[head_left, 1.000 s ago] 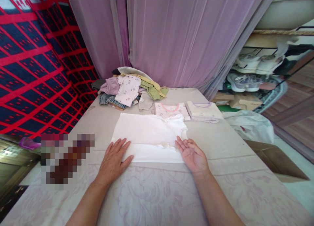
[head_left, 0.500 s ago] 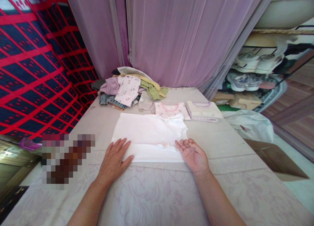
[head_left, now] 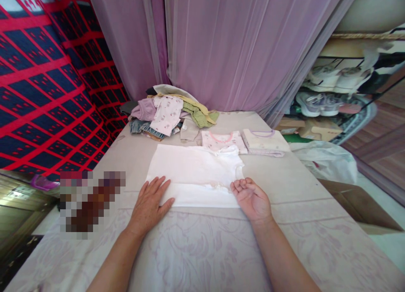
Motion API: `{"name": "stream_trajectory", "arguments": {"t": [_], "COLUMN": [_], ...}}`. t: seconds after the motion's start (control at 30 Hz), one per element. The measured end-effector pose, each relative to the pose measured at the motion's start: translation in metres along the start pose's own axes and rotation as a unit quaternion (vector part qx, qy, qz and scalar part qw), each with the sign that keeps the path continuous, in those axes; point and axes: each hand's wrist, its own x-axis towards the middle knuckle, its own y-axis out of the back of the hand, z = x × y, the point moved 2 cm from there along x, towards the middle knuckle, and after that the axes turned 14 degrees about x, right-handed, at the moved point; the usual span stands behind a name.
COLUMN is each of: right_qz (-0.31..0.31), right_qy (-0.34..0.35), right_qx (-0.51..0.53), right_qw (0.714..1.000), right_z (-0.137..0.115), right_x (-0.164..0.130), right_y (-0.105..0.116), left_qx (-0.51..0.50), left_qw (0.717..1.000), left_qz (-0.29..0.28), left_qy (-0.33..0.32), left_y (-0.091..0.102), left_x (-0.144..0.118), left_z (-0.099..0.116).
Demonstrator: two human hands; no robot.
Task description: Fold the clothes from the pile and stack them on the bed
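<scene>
A white short-sleeved top lies on the bed, its lower strip folded over lengthwise and its neckline toward the right. My left hand rests flat on its lower left corner, fingers and thumb spread. At the lower right end, my right hand lies palm up against the fabric edge with its fingers curled in. No cloth shows inside those fingers. Beyond the top lie a folded pink patterned shirt with a coral neckline and a folded cream garment with a lilac neckline.
A heap of mixed clothes sits at the far left of the bed, against a purple curtain. Red-and-navy checked cloth hangs at left. To the right are a shoe rack, a white bag and an open cardboard box.
The fingers of my right hand have curled in a little more. My left hand stays on the top, which lies as before. The view has shifted slightly.
</scene>
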Motion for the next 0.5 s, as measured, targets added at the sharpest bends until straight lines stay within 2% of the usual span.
{"name": "stream_trajectory", "arguments": {"t": [0.2,0.5], "right_qz": [0.027,0.034], "right_qy": [-0.011,-0.02], "right_qx": [0.022,0.046], "right_qw": [0.999,0.998], "right_z": [0.0012,0.0015], "right_x": [-0.0003,-0.0017], "right_y": [-0.0004,-0.004], "left_qx": [0.001,0.016], "left_qw": [1.0,1.0], "left_qz": [-0.007,-0.014], "left_qy": [0.0,0.006], "left_y": [0.001,-0.0035], "left_x": [-0.0005,-0.0004], "left_z": [0.0006,0.0014]}}
